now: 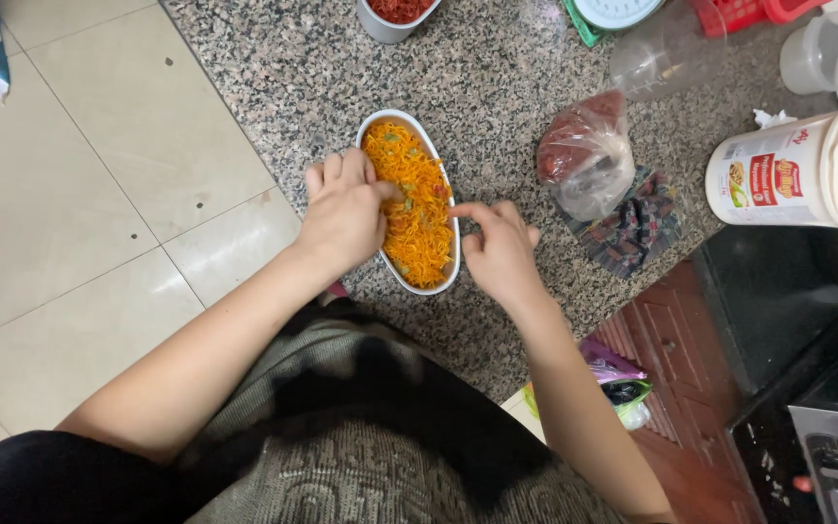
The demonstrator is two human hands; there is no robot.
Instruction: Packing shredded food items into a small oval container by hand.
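A white oval dish (pixel 386 120) full of shredded orange food (pixel 417 209) with green and red bits stands on the speckled granite counter (pixel 497 87). My left hand (pixel 343 212) rests on the dish's left rim, fingers curled, thumb touching the shreds. At the right rim my right hand (pixel 499 250) has its index finger and thumb pinched together at the edge of the food. Whether a pinch of shreds is between those fingertips I cannot tell.
A knotted clear bag of reddish-brown stuff (pixel 586 155) lies on a dark checked cloth (pixel 634 225) to the right. Farther right a white tub (pixel 797 171) lies on its side. A bowl of red food (pixel 395 14) sits at the top edge. Tiled floor (pixel 80 204) spreads to the left.
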